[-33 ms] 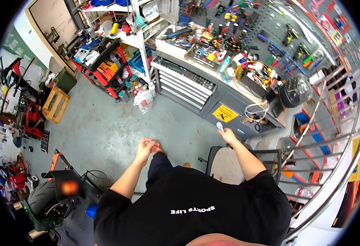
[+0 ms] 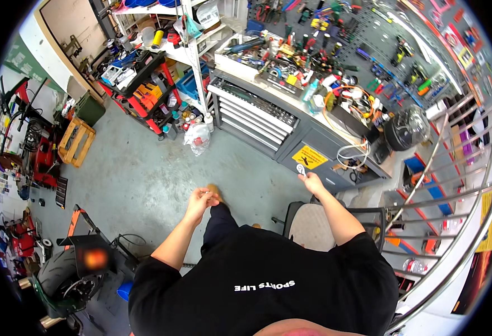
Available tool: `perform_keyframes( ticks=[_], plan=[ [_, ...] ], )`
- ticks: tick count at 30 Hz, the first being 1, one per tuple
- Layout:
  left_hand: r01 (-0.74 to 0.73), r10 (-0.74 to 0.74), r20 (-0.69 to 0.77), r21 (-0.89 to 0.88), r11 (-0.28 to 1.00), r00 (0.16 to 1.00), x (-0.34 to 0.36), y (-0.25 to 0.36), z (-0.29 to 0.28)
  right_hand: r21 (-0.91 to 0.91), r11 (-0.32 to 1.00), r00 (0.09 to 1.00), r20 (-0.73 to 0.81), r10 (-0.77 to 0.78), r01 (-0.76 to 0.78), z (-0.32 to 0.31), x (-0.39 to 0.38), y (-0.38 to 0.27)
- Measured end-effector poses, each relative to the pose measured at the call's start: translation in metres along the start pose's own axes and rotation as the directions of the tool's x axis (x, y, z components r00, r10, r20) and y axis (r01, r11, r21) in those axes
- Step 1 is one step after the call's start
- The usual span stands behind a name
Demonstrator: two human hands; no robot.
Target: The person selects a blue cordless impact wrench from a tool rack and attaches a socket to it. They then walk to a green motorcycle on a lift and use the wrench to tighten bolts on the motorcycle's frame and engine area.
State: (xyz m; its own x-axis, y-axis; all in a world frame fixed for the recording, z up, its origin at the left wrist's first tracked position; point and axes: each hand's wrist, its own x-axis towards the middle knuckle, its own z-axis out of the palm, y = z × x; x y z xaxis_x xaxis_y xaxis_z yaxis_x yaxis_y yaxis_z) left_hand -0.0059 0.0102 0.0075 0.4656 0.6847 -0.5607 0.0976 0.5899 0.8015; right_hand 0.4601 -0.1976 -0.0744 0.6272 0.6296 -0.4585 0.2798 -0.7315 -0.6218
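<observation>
Two bare hands, well apart. Your left hand (image 2: 201, 204) hangs over the grey floor (image 2: 151, 173), fingertips drawn close; whether that grip pinches anything cannot be told. Further right, your right hand (image 2: 311, 183) pinches a small pale object (image 2: 300, 169) by its near end. The object projects beyond that grip, long axis running forward and slightly left, toward the desk (image 2: 316, 137); your left hand lies well clear of it.

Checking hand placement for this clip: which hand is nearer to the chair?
Right. The right hand appears just beyond the seat of the chair, holding a small white object; the left hand is farther away, well to the chair's left.
</observation>
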Motion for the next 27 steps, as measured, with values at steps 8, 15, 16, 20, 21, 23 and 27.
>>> perform_keyframes(
  ticks=[8, 15, 16, 20, 21, 23, 27],
  plan=[
    [-0.115, 0.107, 0.187, 0.036, 0.993, 0.977, 0.278, 0.114, 0.02, -0.04, 0.982, 0.965, 0.182, 0.187, -0.183, 0.007, 0.11, -0.041],
    [-0.548, 0.492, 0.373, 0.055, 0.835, 0.787, 0.411, 0.309, 0.089, -0.154, 0.97, 0.967, 0.141, 0.21, -0.188, -0.015, 0.147, -0.131],
    [-0.573, 0.527, 0.389, 0.004, 0.819, 0.755, 0.425, 0.325, 0.103, -0.143, 0.975, 0.979, 0.096, 0.182, -0.168, -0.02, 0.155, -0.139],
    [-0.644, 0.632, 0.395, -0.122, 0.755, 0.666, 0.458, 0.392, 0.158, -0.122, 0.989, 0.996, 0.003, 0.089, -0.088, -0.043, 0.201, -0.16],
    [-0.672, 0.652, 0.393, -0.107, 0.733, 0.648, 0.469, 0.398, 0.169, -0.139, 0.988, 0.998, 0.011, 0.066, -0.064, -0.051, 0.215, -0.163],
    [-0.695, 0.671, 0.384, -0.095, 0.712, 0.635, 0.484, 0.407, 0.187, -0.177, 0.984, 1.0, -0.002, -0.01, 0.009, -0.067, 0.239, -0.174],
    [-0.674, 0.635, 0.353, -0.019, 0.739, 0.687, 0.518, 0.417, 0.212, -0.194, 0.981, 0.999, 0.044, 0.014, -0.006, -0.098, 0.277, -0.2]
  ],
)
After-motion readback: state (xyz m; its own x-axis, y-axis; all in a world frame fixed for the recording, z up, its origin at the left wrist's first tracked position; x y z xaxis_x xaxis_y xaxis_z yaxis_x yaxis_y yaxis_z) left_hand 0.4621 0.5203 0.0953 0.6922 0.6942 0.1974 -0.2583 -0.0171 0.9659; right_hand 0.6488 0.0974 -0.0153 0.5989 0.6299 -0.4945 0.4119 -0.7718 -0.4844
